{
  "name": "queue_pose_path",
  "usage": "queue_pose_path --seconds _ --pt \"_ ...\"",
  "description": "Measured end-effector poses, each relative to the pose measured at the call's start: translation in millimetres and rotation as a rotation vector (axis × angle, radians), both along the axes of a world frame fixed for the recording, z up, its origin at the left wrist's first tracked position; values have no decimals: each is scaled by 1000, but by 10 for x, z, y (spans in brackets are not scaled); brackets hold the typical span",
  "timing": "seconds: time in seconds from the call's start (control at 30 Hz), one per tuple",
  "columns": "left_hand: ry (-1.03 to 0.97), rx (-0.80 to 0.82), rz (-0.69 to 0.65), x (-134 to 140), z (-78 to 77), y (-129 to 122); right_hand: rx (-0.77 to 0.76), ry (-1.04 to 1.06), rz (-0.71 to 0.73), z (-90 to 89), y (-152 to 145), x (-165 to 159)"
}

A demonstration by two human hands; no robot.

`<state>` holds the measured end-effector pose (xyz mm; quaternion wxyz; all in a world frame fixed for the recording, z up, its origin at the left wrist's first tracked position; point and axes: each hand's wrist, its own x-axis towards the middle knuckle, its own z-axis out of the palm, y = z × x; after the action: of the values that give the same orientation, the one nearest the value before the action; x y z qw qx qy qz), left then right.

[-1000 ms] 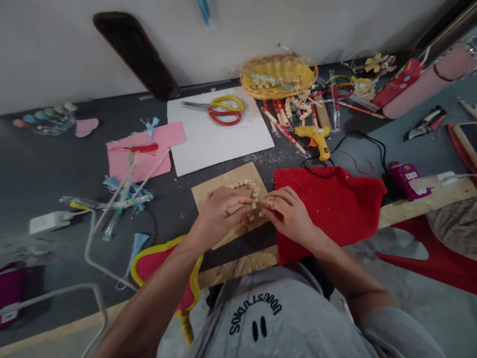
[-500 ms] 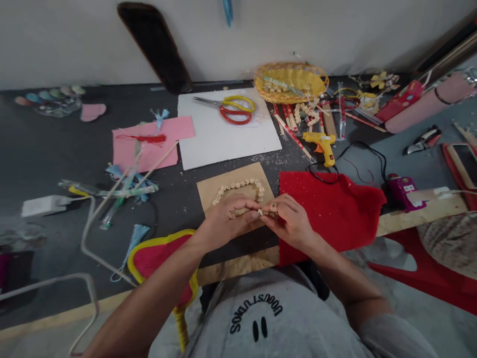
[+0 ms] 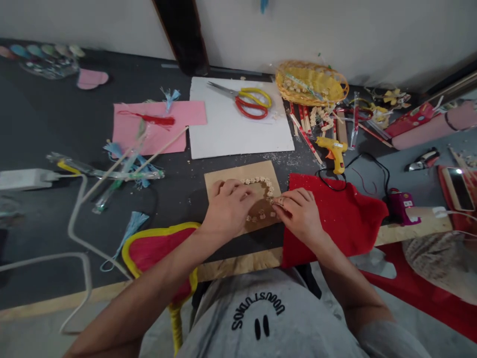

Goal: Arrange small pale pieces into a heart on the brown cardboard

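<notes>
Small pale flower-shaped pieces [image 3: 257, 180] form a curved row on a square of brown card [image 3: 266, 168], with several more along the card's lower side. My left hand [image 3: 229, 209] lies over the card's left part, palm down and fingers apart, holding nothing that I can see; it hides part of the row. At the row's right end, my right hand [image 3: 301, 216] pinches a small pale piece between thumb and fingertips. That piece is partly covered by the fingers, so its exact shape is unclear. The right hand's heel is over red felt [image 3: 343, 214].
Scissors [image 3: 248, 102] lie on a white board [image 3: 238, 139] behind the card. To the right are a yellow glue gun [image 3: 333, 151] with its cord, a wicker basket [image 3: 283, 92] and wrapped sticks. Pink felt [image 3: 156, 141], tassels and a white cable [image 3: 72, 219] are on the left.
My hands, together before over the card's front, have parted. The left has opened and moved back over the card's left; the right has moved to the row's right end. The view has shifted.
</notes>
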<state>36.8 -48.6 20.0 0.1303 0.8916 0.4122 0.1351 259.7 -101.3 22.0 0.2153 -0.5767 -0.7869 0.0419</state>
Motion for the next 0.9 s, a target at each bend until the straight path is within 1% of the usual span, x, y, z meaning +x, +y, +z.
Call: queue_pose_path --seconds 0.1,0.2,0.4,0.53,0.7,0.8,0.9 --pt "74 71 -34 -8 -42 -9 -37 -46 35 -36 -6 -30" --pt "79 90 -58 -4 -51 -17 -55 -100 58 -39 -10 -68" --pt "50 -11 -57 -4 -44 -24 -112 -164 70 -22 25 -92" --pt "64 -32 -71 -10 -24 -21 -132 -123 71 -22 40 -92" --pt "-18 -96 -81 -16 -17 -27 -103 -56 86 30 -15 -91" --pt "-11 -103 -80 -13 -22 -34 -76 -62 112 66 -69 -85" --pt "46 -75 -98 -10 -26 -39 -85 -78 105 72 -100 -75"
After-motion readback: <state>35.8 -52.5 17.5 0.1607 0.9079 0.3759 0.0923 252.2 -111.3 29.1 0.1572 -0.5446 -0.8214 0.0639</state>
